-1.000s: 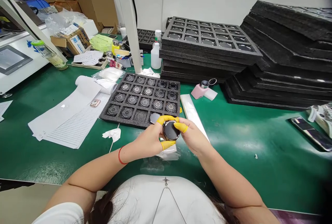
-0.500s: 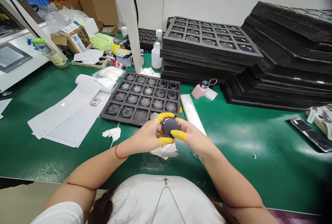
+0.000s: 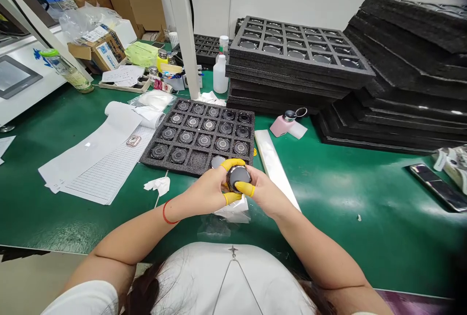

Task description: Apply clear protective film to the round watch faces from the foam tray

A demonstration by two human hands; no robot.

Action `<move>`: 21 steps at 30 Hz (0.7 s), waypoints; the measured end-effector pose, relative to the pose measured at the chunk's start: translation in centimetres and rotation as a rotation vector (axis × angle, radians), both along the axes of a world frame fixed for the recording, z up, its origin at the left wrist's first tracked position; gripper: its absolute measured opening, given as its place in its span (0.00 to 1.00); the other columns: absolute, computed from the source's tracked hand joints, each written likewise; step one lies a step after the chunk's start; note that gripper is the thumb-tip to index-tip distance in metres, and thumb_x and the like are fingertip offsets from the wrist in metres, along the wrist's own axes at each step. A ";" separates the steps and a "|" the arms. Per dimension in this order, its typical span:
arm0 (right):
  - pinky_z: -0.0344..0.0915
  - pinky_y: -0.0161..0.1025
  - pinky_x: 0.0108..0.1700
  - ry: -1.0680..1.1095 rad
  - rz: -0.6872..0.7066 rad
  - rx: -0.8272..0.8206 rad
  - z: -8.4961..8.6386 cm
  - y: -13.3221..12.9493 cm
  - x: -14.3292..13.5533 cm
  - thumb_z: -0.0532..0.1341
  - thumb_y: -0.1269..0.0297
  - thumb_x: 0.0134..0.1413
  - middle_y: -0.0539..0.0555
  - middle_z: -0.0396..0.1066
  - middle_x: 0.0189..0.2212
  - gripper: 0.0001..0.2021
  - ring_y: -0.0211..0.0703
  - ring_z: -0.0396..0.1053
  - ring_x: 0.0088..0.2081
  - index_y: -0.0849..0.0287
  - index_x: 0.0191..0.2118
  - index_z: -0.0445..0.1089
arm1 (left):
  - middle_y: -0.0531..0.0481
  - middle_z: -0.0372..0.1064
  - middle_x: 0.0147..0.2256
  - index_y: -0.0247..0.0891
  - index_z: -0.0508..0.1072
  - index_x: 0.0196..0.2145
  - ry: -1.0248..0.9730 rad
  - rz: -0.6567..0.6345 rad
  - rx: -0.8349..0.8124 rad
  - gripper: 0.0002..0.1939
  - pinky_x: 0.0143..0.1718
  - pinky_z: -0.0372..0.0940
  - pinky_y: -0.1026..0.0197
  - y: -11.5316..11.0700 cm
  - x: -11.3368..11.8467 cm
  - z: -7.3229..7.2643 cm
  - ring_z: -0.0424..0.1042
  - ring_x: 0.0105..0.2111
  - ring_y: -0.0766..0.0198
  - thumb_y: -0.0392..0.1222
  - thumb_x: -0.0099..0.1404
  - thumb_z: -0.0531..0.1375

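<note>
Between both hands I hold a round watch case with a dark flat face turned up toward me. My left hand, with yellow finger cots on thumb and finger, grips its left edge. My right hand holds the right side, its yellow-capped thumb lying across the lower face. Just beyond stands a black foam tray with rows of similar round cases in its pockets. One front-row pocket holds nothing, and a grey disc shows in the pocket beside it, partly behind my left hand.
Stacked foam trays stand at the back, with more black foam to the right. A pink pump bottle, a white strip and a phone lie rightward. Lined paper and a cotton-like white tissue are on the left.
My right thumb has slid slightly left across the watch case's face. The case is tilted a little differently and stays in both hands. The view has shifted slightly.
</note>
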State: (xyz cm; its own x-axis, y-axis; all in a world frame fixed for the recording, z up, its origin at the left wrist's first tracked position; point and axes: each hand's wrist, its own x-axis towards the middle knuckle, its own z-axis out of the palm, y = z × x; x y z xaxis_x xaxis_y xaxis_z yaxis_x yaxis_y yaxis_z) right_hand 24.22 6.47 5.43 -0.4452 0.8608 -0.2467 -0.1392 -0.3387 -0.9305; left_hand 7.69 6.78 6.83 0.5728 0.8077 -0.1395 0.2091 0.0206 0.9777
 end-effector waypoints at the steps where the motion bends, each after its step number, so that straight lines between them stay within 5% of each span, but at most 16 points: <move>1: 0.63 0.36 0.36 -0.020 -0.009 0.004 -0.1 -0.1 0.0 0.69 0.57 0.42 0.50 0.68 0.33 0.18 0.39 0.64 0.35 0.58 0.38 0.66 | 0.51 0.73 0.34 0.41 0.59 0.57 0.009 -0.005 0.008 0.31 0.36 0.69 0.58 0.1 0.0 -0.1 0.74 0.33 0.60 0.37 0.57 0.62; 5: 0.63 0.37 0.40 -0.102 -0.015 0.054 -0.1 0.0 0.2 0.70 0.59 0.41 0.50 0.68 0.37 0.21 0.40 0.64 0.37 0.58 0.40 0.66 | 0.49 0.73 0.35 0.39 0.59 0.56 0.020 -0.027 0.001 0.30 0.38 0.70 0.58 0.4 -0.1 0.0 0.74 0.35 0.59 0.38 0.57 0.63; 9: 0.63 0.39 0.47 -0.148 0.125 0.159 0.9 0.5 1.4 0.72 0.62 0.40 0.53 0.68 0.43 0.23 0.42 0.64 0.43 0.59 0.44 0.67 | 0.46 0.73 0.42 0.39 0.57 0.55 -0.063 0.024 -0.087 0.33 0.39 0.71 0.58 0.6 -0.3 0.5 0.75 0.39 0.58 0.39 0.56 0.66; 12: 0.64 0.39 0.44 -0.140 0.185 0.139 1.5 0.7 2.1 0.69 0.60 0.46 0.54 0.69 0.43 0.18 0.42 0.65 0.41 0.58 0.44 0.69 | 0.47 0.74 0.41 0.41 0.55 0.56 -0.075 0.056 -0.099 0.33 0.39 0.71 0.58 0.6 -0.5 0.6 0.76 0.38 0.59 0.38 0.56 0.66; 21: 0.64 0.40 0.43 0.034 0.084 0.041 0.2 0.7 1.2 0.65 0.65 0.47 0.52 0.73 0.38 0.13 0.42 0.69 0.38 0.58 0.40 0.70 | 0.49 0.75 0.40 0.43 0.56 0.57 0.023 0.112 0.035 0.32 0.41 0.72 0.55 0.3 -0.5 -0.4 0.77 0.38 0.58 0.37 0.57 0.64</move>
